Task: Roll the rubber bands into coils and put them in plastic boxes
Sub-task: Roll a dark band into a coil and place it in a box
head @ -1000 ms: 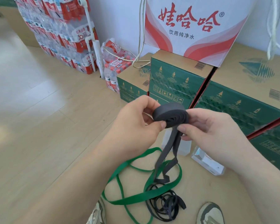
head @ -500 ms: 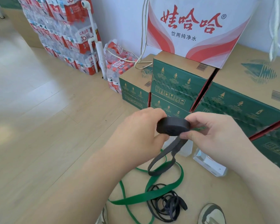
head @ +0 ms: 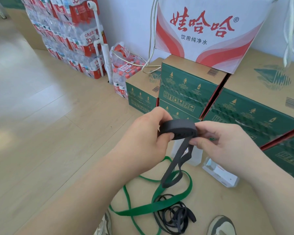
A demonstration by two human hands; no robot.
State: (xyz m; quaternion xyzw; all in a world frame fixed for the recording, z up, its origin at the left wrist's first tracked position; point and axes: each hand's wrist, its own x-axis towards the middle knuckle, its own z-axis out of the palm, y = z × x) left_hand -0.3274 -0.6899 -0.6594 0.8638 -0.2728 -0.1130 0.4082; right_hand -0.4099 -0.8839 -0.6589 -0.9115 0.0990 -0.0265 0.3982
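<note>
Dark rubber band (head: 177, 128) sits mostly wound into a flat coil at mid-frame, held above the floor (head: 41, 116). My left hand (head: 149, 133) grips the coil from 9 o'clock, and my right hand (head: 222, 141) pinches it at 3 o'clock, where the loose tail (head: 175, 168) drops toward 6 o'clock. I judge the winding nearly done. To finish well, I'd clamp the coil with the left fingers (head: 159, 116), feed the tail flat and untwisted, then carry it to the clear plastic box (head: 221, 175) at 4 o'clock.
</note>
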